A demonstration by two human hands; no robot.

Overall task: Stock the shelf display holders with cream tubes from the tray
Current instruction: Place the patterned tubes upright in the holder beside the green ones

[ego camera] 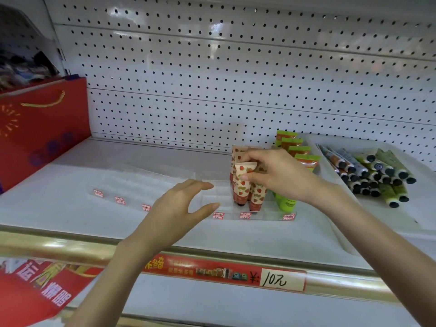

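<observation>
The right hand [280,175] pinches a strawberry-print cream tube [244,182] by its crimped end, cap down, among its fellows in the clear display holder [271,214] just beneath the fingers; whether the cap sits in its slot I cannot tell. The left hand [179,206] hovers just left of the pinch, fingers relaxed, holding nothing. Once the tube is seated, the next move calls for a reach rightward past the green tubes [304,159] to the tray [422,204].

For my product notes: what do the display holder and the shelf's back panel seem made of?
Display holder: probably clear glossy plastic; the shelf shows through it. Back panel: likely white painted metal, given regular punched holes and soft glare.
</observation>
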